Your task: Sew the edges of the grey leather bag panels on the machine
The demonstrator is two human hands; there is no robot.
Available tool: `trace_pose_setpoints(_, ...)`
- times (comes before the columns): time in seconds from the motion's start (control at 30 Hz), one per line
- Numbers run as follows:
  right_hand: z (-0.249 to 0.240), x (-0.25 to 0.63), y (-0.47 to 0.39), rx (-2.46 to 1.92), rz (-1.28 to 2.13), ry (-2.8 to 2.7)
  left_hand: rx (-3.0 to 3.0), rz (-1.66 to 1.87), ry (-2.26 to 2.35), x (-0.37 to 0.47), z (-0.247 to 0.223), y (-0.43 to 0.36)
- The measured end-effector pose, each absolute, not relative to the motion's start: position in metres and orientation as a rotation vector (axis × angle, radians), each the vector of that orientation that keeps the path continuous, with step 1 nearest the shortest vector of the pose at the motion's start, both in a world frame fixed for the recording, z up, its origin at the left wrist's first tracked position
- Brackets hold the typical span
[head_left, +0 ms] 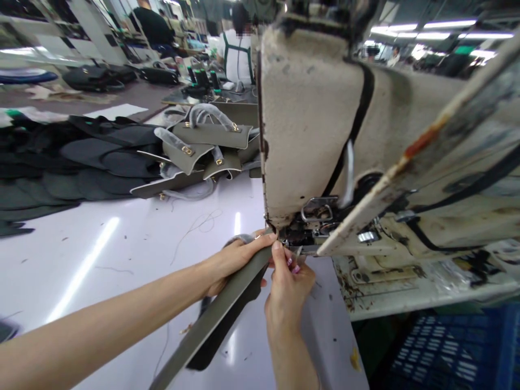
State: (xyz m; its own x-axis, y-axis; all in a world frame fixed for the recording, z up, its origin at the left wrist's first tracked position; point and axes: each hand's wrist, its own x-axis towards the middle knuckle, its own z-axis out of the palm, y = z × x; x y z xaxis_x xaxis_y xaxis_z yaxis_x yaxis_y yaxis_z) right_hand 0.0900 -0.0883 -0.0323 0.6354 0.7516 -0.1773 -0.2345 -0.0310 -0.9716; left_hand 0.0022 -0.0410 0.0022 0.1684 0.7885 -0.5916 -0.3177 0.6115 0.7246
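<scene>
A long olive-grey bag panel [227, 303] with a black layer [231, 330] under it slants from the lower edge of the view up to the sewing machine [309, 130]. My left hand [238, 257] grips the panel near its upper end, thumb on top, next to the needle area. Close beside it, my right hand [288, 287] pinches the panel's right edge. Something small with pink parts [293, 265] and a pale tip shows among the right fingers; its kind cannot be made out. A clear-wrapped handle [244, 237] shows partly behind the left hand.
Several olive-grey bag pieces [207, 141] with wrapped handles lie behind, beside stacked black pieces [101, 157]. Loose threads lie on the white table [134, 292]. A rusty bar [418, 146] slants across the right. A blue crate [442, 346] stands below. People work farther back.
</scene>
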Motion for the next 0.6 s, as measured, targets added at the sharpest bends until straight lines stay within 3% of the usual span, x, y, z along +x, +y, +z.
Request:
trace_pose_setpoints(0.2, -0.032, 0.105, -0.093, -1.357, 0.891, -0.469, 0.52, 0.732, 1.181, 0.025, 0.003, -0.069)
trace_pose_setpoints(0.6, -0.013, 0.146, -0.092, -1.337, 1.083, -0.707, 0.356, 1.013, 1.175, 0.064, -0.001, -0.091)
